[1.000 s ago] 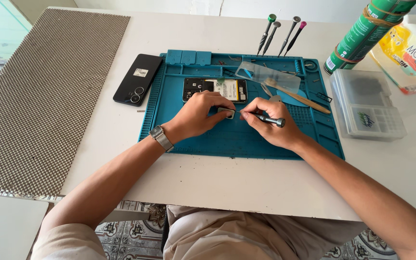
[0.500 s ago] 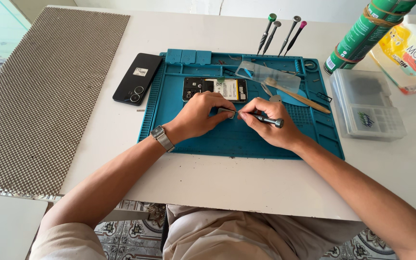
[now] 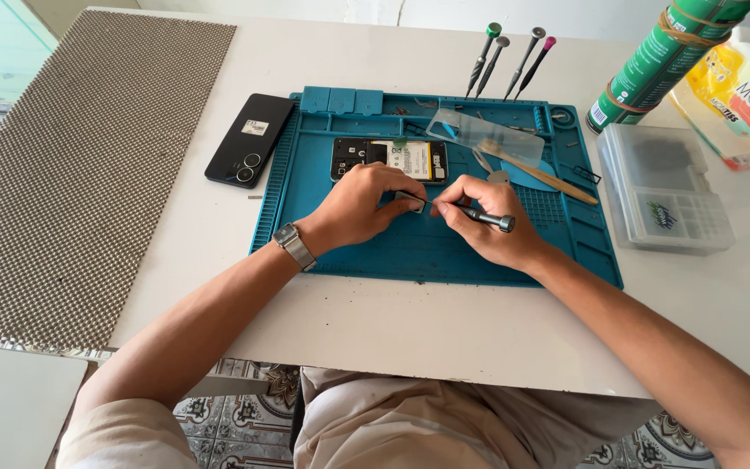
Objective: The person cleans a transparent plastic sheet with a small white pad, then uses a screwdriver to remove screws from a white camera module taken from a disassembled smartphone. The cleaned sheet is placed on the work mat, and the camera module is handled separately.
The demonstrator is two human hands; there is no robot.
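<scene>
Right hand (image 3: 479,227) pinches slim grey metal screwdriver (image 3: 470,214); left hand (image 3: 359,207) clamps small part at opened black phone's (image 3: 390,160) near edge, mid blue silicone mat (image 3: 418,247); tip slip could gouge board; loose screw may roll off.

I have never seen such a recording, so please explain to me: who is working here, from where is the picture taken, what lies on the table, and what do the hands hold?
No machine here: a person works with two bare hands. The camera sits on the person's head and looks down. On the white table lies a blue repair mat. On it rests an opened phone, its inner parts showing. The left hand rests just below the phone and pinches something too small to tell. The right hand holds a small screwdriver, its tip pointing at the left fingers. A black phone back cover lies left of the mat, four more screwdrivers stand behind it, and a clear parts box is on the right.
</scene>
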